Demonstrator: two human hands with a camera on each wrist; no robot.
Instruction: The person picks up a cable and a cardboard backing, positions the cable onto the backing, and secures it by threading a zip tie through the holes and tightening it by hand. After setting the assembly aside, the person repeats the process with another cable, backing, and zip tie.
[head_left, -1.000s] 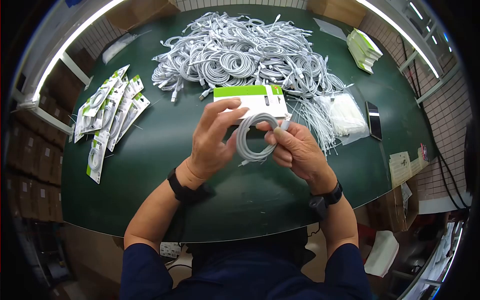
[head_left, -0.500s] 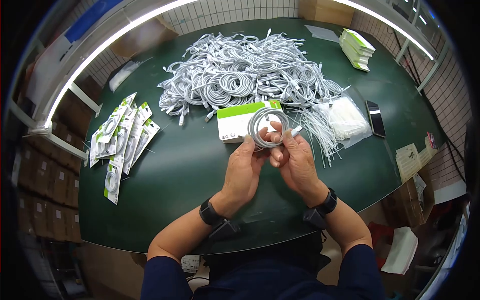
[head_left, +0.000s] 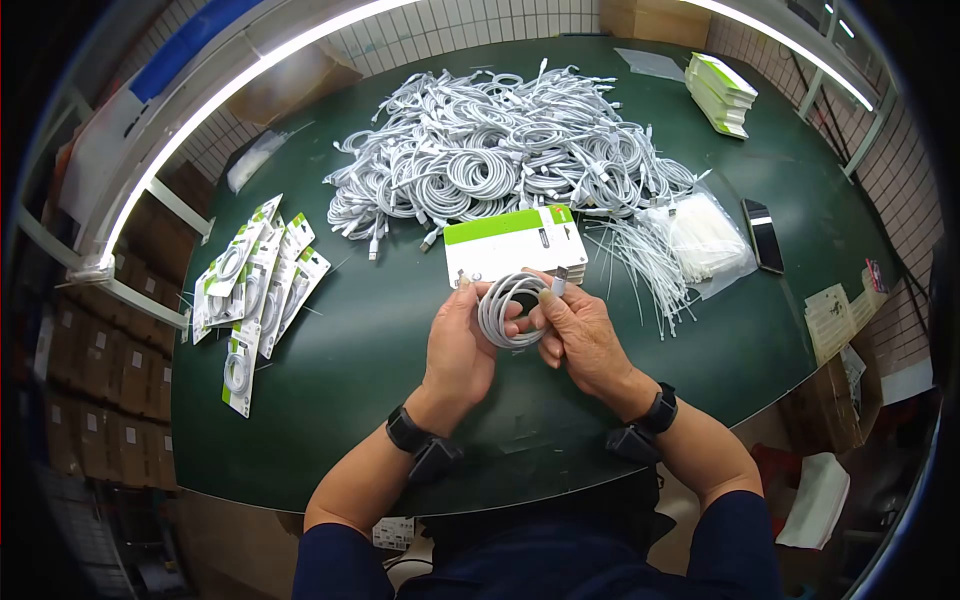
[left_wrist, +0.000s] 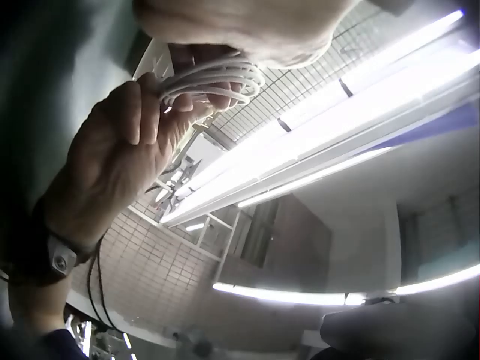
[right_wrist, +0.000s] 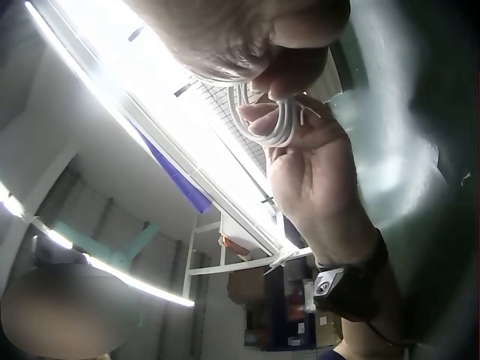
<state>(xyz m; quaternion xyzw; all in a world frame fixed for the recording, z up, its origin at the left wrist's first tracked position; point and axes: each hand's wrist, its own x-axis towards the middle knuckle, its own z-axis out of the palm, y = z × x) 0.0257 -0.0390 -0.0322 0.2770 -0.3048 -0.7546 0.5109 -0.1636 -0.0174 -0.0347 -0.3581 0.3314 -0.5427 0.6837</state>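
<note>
A coiled light-grey USB cable (head_left: 487, 318) is held between both hands above the front of the table. My left hand (head_left: 458, 345) grips the coil's left side, thumb up along its outer edge. On the other side my right hand (head_left: 590, 345) pinches the coil between thumb and fingers, with a plug (head_left: 559, 284) sticking up by the thumb. In the left wrist view the loops of the coil (left_wrist: 217, 78) show between the two hands. Just beyond the hands lies a stack of white-and-green packaging cards (head_left: 500, 240).
A large heap of coiled cables (head_left: 500, 150) covers the back middle. To the left lie carded cables (head_left: 262, 285). Loose white cable ties (head_left: 648, 280), a bag of ties (head_left: 705, 240) and a phone (head_left: 763, 236) lie right. More cards (head_left: 722, 95) stand at back right.
My left hand, raised with fingers spread beside the coil a second ago, has come round to grip its left side. The coil has since shifted down and slightly left from half a second ago.
</note>
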